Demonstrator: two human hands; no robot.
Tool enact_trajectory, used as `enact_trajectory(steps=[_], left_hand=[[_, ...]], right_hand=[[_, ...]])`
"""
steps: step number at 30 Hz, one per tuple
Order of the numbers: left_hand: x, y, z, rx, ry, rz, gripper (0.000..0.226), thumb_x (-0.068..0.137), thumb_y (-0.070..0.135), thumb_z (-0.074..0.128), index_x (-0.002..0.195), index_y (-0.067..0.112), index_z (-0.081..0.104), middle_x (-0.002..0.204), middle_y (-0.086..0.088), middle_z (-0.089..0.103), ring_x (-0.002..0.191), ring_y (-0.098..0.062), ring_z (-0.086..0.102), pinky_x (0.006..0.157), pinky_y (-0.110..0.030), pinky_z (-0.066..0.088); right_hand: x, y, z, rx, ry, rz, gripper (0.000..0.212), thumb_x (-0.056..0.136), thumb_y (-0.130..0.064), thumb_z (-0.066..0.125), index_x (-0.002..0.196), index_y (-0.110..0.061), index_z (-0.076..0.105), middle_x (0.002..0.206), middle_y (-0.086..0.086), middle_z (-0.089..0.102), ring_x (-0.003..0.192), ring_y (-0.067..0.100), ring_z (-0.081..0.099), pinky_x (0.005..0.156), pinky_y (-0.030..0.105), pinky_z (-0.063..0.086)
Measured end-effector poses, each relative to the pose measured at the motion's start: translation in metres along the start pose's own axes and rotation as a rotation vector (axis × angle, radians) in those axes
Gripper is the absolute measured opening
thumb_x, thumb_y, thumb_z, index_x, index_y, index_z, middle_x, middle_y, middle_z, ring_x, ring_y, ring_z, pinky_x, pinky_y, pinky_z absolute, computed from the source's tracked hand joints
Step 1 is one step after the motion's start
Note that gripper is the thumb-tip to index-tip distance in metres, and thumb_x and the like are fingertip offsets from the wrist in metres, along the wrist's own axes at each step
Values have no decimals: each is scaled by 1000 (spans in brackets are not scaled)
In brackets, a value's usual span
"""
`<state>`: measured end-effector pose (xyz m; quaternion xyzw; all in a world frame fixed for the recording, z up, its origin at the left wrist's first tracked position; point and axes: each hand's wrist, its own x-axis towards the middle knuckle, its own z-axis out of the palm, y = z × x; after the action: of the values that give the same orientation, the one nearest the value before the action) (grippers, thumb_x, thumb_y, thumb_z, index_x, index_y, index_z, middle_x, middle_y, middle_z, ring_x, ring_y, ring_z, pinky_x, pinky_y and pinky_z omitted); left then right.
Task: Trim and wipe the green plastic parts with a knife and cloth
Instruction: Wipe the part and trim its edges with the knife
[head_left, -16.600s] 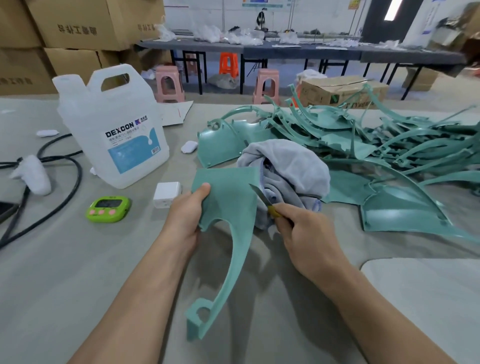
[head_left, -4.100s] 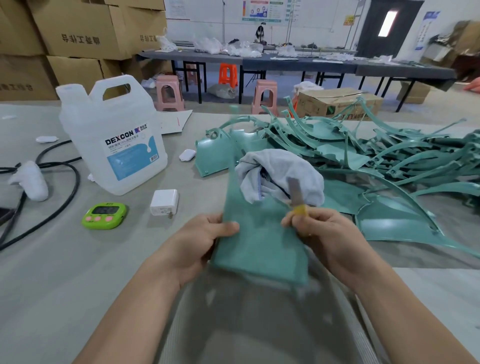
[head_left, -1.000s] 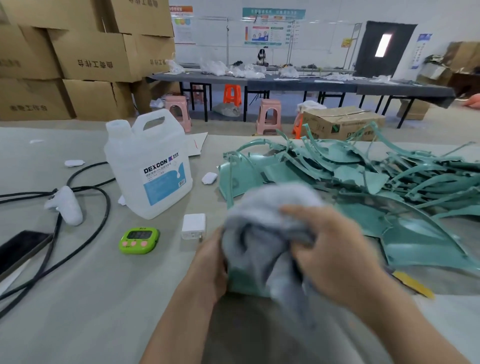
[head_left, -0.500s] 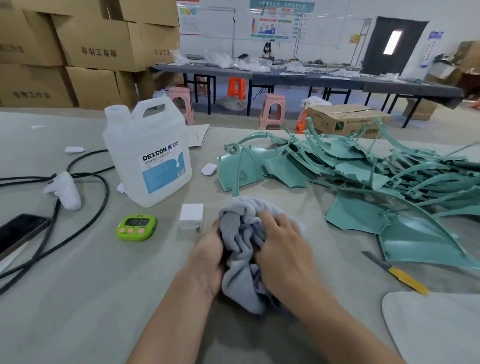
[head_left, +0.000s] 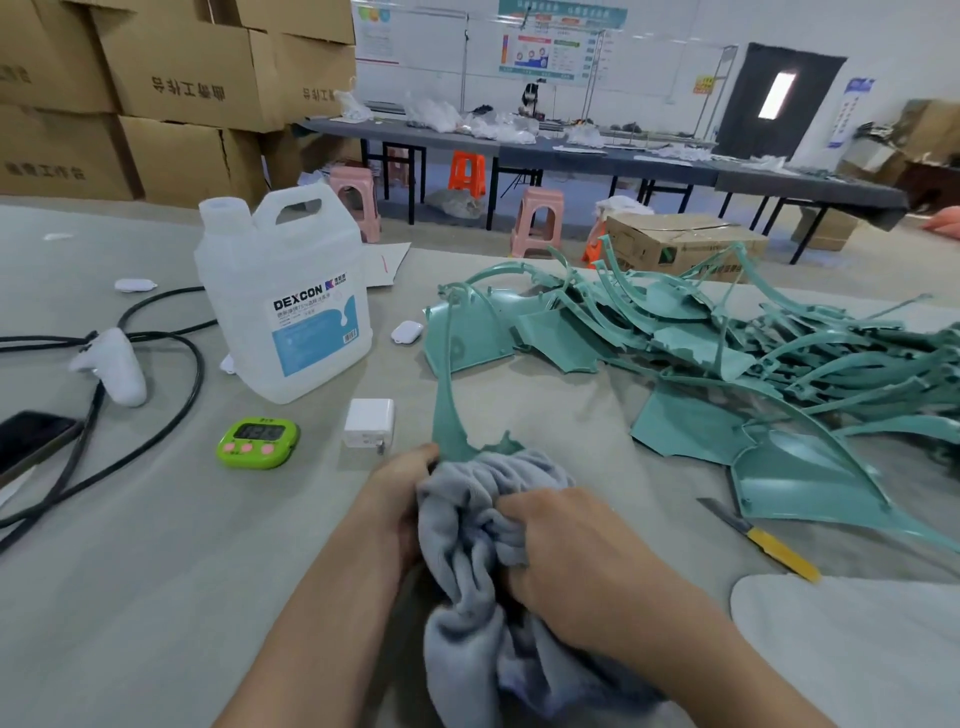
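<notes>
Your grey table (head_left: 130, 571) carries the heap of green parts (head_left: 727, 353) from 1 to 3 o'clock of your hands. The DEXCON jug (head_left: 291, 312) stands upright at 11 o'clock. The grey cloth (head_left: 467, 545) is bunched in front of you. Your right hand (head_left: 576, 556) grips it, fingers curled deep into its folds. Your left hand (head_left: 400, 499) sits at the cloth's 9 o'clock side, thumb closed at the base of the green plastic part (head_left: 447, 415); its other fingers are hidden. That part's curved arm rises toward 12 o'clock, its body wrapped in cloth. The yellow-handled knife (head_left: 763, 540) lies loose on the table at 3 o'clock. The green timer (head_left: 258, 440) and white charger (head_left: 369, 422) lie at 10 o'clock.
</notes>
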<state>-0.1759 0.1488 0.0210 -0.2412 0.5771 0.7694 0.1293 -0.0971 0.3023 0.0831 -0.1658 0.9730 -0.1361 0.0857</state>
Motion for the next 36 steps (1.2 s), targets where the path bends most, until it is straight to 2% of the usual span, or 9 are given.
enact_trajectory(steps=[5,8,10,12,18,21,26,29,36], left_hand=[[0,-1,13,58,148,145,31,106,16,46,101,-7,67,116,-28,67,80,-28,71,70,-32,56],[-17,-18,25,145,327,616,24,104,-4,39,101,-1,63,96,-26,70,94,-16,74,78,-12,50],[-24,-31,29,264,186,788,12,91,2,67,99,-6,71,76,-8,77,96,-14,74,73,-4,49],[-27,-27,31,247,52,703,11,88,-2,70,94,-10,74,71,-5,76,72,-6,70,65,-3,49],[-4,-10,17,924,-109,359,25,99,-1,46,81,12,58,83,-6,60,73,-12,50,65,-25,42],[-1,-12,12,862,-98,289,17,96,6,53,90,12,67,78,1,63,70,-10,54,55,-21,41],[-3,-12,13,719,-159,215,16,97,8,58,94,11,73,91,-7,74,85,-21,68,78,-32,55],[-3,-11,13,679,-177,199,20,96,5,54,88,14,71,83,-2,74,73,-14,70,60,-20,54],[1,0,-9,498,-104,167,27,96,-2,52,92,12,75,79,-7,78,70,-24,75,62,-33,60]], right_hand=[[-27,9,-26,79,-114,-67,21,80,-33,67,77,-14,58,66,-4,54,66,0,49,67,20,45],[-13,20,-46,199,336,-32,21,79,-42,65,89,-24,64,70,-5,64,62,9,58,56,24,46],[6,20,-50,71,515,-77,29,82,-51,57,106,-35,64,76,-8,65,71,14,62,61,33,49],[30,15,-39,-217,503,-147,26,90,-49,52,112,-40,63,87,-9,61,85,18,61,67,33,44],[84,30,0,-498,481,-114,22,98,-26,47,111,-29,65,110,0,61,104,26,56,85,38,38],[104,32,-4,-536,595,-124,12,90,-22,58,94,-24,70,94,1,64,90,27,58,75,39,37],[130,46,-17,-593,686,-130,7,91,-23,62,85,-20,66,83,2,60,78,28,55,73,40,37],[140,60,-31,-605,788,-103,5,89,-23,66,85,-20,66,81,3,61,76,28,57,75,41,40],[141,92,-80,-284,1020,334,14,98,-25,52,98,-22,66,93,6,61,89,33,58,79,42,36]])
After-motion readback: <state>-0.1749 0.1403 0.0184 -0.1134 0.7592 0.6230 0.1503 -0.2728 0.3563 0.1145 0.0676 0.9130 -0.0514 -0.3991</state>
